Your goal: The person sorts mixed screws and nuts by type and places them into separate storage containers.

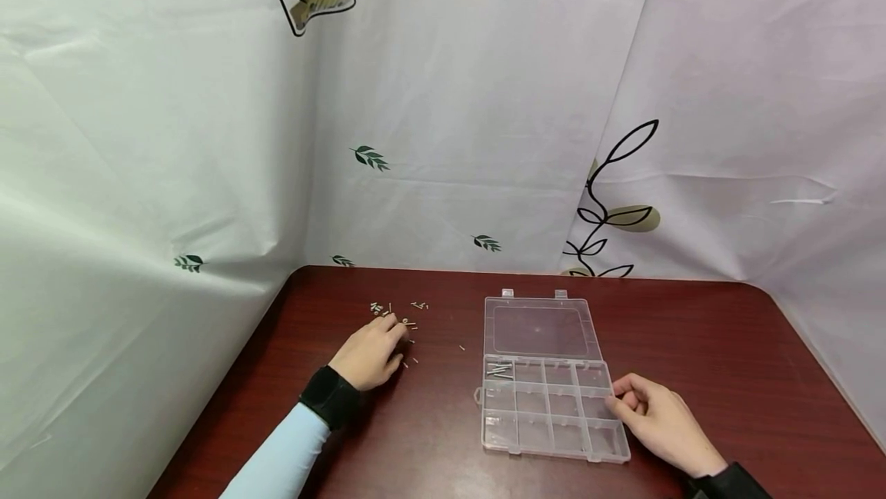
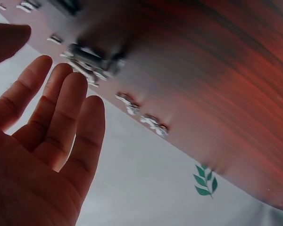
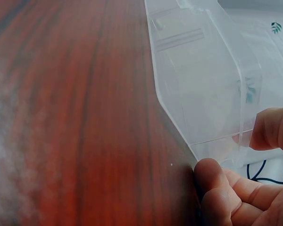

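My left hand is over the far left part of the table, at a scatter of small screws. In the left wrist view its fingers are nearly straight, and more metal screws lie just beyond them. No screw is visible between thumb and fingers. A clear plastic compartment box lies with its lid folded back, away from me. Several long screws sit in its far left compartment. At the box's right side, my right hand pinches the wall, thumb at the rim and curled fingers against the outside.
The dark red wooden table backs onto a white curtain with leaf prints. A single small screw lies between the scatter and the box. Other loose screws lie farther back.
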Available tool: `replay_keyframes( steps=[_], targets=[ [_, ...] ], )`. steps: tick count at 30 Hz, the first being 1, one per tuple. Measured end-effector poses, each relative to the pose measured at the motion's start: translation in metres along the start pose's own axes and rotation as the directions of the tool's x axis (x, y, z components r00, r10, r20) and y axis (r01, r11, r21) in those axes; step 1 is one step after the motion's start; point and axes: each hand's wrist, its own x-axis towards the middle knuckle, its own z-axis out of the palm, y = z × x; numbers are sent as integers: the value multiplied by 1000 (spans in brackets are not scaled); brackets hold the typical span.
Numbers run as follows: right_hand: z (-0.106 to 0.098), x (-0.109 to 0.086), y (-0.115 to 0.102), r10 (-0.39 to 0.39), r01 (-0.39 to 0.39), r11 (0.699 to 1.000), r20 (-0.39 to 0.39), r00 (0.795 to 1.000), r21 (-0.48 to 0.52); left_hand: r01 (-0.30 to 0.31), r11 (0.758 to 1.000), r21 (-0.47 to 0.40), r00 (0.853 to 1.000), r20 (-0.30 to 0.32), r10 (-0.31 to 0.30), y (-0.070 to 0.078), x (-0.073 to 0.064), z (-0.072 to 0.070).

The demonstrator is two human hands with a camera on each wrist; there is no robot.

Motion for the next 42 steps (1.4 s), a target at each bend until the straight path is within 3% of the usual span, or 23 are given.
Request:
replay_keyframes(
  steps=[8,22,32,42],
  targets=[
    [-1,0,0,3,-3,1000,7,1000,0,30,999,17,999,45,-31,-6,0,1],
    [-1,1,0,-7,7,1000,5,1000,-6,-24,999,38,1000,10,24,-4,8,4],
    [-2,1,-1,2,-2,1000,13,1000,-2,-142,990,6,988,-60,142,36,24,-10],
    [-2,-1,-2,-4,4,1000,8,1000,1,-318,947,47,942,-98,321,89,39,-20]
  ],
)
